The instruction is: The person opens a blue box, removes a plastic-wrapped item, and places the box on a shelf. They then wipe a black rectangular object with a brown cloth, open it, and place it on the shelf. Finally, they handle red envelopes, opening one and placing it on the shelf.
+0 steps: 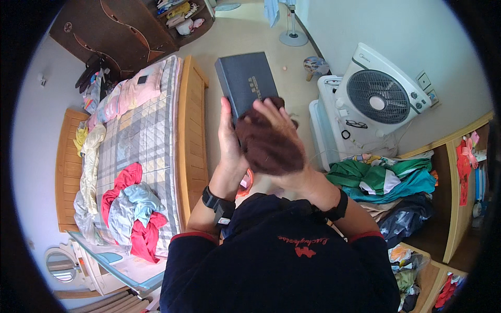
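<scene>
A dark grey box (pixel 246 76) with gold lettering on its lid is held out in front of me. My left hand (pixel 231 137) supports it along its near left side, thumb pointing up. Over the near end of the box, my right hand (pixel 283 127) presses a bunched dark brown cloth (pixel 270 152), its fingers spread across the fabric. The cloth hides the box's near end and part of the left palm. Both wrists wear black straps.
To the left is a bed (pixel 133 113) with rumpled clothes (pixel 135 211). A box fan (pixel 379 92) stands on a white cabinet at right, near eyeglasses (pixel 356 124). Piled clothes (pixel 387 180) fill an open shelf. A small stool (pixel 316 66) sits by the wall.
</scene>
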Action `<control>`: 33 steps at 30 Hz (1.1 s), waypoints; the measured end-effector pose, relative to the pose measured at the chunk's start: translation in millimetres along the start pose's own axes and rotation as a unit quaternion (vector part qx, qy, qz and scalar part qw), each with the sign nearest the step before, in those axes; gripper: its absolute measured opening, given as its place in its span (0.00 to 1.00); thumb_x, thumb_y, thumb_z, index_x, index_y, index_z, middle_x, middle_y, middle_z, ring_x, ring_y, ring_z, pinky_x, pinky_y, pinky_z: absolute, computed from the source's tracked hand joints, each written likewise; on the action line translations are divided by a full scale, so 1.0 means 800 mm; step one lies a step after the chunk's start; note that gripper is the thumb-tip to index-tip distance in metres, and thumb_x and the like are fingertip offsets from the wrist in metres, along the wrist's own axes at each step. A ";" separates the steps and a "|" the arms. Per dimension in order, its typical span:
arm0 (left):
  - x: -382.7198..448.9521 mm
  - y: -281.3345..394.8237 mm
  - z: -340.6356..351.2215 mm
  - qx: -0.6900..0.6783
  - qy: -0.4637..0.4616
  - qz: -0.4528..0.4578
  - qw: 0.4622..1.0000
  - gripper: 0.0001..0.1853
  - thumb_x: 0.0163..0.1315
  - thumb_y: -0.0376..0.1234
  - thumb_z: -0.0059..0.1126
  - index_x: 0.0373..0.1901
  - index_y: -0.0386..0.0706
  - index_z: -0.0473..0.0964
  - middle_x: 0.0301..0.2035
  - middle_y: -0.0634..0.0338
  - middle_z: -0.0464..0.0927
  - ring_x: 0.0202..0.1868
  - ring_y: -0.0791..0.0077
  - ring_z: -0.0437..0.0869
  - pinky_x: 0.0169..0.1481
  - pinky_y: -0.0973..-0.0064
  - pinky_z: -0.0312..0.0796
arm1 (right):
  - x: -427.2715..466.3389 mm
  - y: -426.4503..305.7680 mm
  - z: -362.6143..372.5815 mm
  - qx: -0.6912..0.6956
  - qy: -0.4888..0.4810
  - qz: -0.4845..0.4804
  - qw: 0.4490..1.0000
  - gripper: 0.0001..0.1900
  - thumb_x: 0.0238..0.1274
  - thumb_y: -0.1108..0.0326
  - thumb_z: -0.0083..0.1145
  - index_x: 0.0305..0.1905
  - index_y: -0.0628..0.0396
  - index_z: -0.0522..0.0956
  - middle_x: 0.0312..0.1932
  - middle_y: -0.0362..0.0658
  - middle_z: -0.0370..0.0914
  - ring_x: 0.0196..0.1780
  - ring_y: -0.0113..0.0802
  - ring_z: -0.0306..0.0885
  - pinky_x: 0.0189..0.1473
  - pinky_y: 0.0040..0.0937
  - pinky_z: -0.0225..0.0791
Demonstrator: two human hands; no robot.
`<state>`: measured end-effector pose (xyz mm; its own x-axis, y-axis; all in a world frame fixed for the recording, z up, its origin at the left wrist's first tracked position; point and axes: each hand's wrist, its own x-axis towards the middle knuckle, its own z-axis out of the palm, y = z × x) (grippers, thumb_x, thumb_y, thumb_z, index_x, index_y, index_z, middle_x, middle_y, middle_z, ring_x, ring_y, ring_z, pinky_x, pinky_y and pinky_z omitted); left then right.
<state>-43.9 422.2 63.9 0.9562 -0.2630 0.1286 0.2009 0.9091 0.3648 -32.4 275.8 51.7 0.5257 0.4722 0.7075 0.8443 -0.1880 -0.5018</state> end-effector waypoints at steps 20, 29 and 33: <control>-0.043 -0.034 -0.054 0.232 0.131 -0.075 0.961 0.38 0.79 0.60 0.37 0.77 0.42 0.60 0.69 0.54 0.72 0.67 0.63 0.78 0.73 0.59 0.70 | 0.045 0.041 -0.042 -0.118 0.003 0.086 0.989 0.44 0.58 0.68 0.64 0.81 0.50 0.59 0.83 0.53 0.52 0.84 0.58 0.48 0.83 0.55 0.47; -0.035 -0.037 -0.069 0.238 0.121 -0.098 0.959 0.38 0.78 0.62 0.35 0.79 0.47 0.58 0.72 0.53 0.67 0.72 0.62 0.71 0.76 0.55 0.66 | 0.026 0.045 -0.034 -0.152 -0.029 0.054 0.986 0.38 0.58 0.67 0.65 0.76 0.46 0.67 0.80 0.51 0.60 0.82 0.51 0.56 0.82 0.62 0.44; -0.022 -0.046 -0.062 0.064 0.036 -0.167 0.983 0.59 0.60 0.81 0.30 0.80 0.47 0.57 0.71 0.47 0.69 0.70 0.53 0.74 0.74 0.48 0.68 | 0.039 0.080 -0.054 0.212 0.140 0.264 0.930 0.20 0.77 0.63 0.50 0.66 0.61 0.75 0.58 0.48 0.82 0.61 0.40 0.79 0.66 0.31 0.68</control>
<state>-57.4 408.9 2.4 0.8548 -0.5123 -0.0822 0.4824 0.7264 0.4895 42.6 241.7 63.2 0.9126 0.1560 0.3779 0.3739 0.0554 -0.9258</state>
